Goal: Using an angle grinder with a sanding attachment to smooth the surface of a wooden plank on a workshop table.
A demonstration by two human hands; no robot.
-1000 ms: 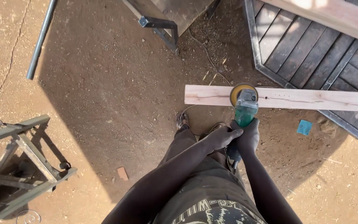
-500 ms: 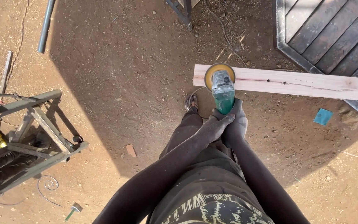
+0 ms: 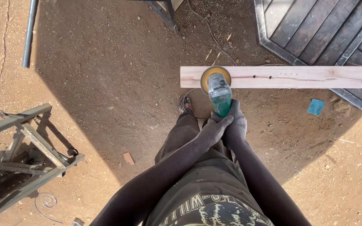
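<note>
Grinder [image 3: 220, 97] green body, yellow disc; plank [image 3: 298, 77] pale pink-tan; ground [image 3: 105, 83] reddish-brown

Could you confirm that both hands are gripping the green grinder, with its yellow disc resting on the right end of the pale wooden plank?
Not quite: in the head view the yellow disc of the green grinder sits near the left end of the pale wooden plank, not the right. The left hand and right hand do both grip it.

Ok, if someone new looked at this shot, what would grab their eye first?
Probably the green angle grinder with its yellow disc, gripped by the left hand and right hand at centre, pressed on the pale wooden plank lying across the dirt. Next, the dark metal panel at upper right and the metal frame at left.
</note>
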